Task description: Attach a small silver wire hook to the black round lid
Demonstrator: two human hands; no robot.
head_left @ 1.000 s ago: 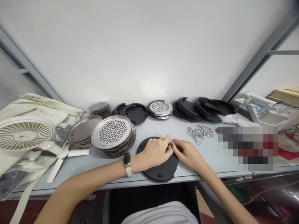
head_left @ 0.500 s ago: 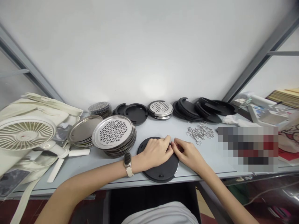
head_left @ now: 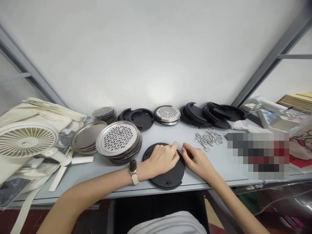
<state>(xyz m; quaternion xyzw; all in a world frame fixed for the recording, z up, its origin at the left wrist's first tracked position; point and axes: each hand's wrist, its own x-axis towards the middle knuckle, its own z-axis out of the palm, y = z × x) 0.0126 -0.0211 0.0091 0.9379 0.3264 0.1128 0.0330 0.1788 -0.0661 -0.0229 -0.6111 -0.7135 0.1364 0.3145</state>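
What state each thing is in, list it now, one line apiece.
Round black disc: lying flat, under left hand
Right hand: fingertips pinched beside the disc, contents unclear
Silver metal wire loops: heaped loosely
Round silver metal grater: tilted atop a stack
White plastic fan: running or not, cannot tell
Dark-faced watch with pale strap: fastened

The view looks from your own head, facing forward and down across the table [head_left: 170, 134], close enough that your left hand [head_left: 163, 160] and right hand [head_left: 196, 161] lie just below the frame's centre; the wall [head_left: 156, 65] fills your upper half.
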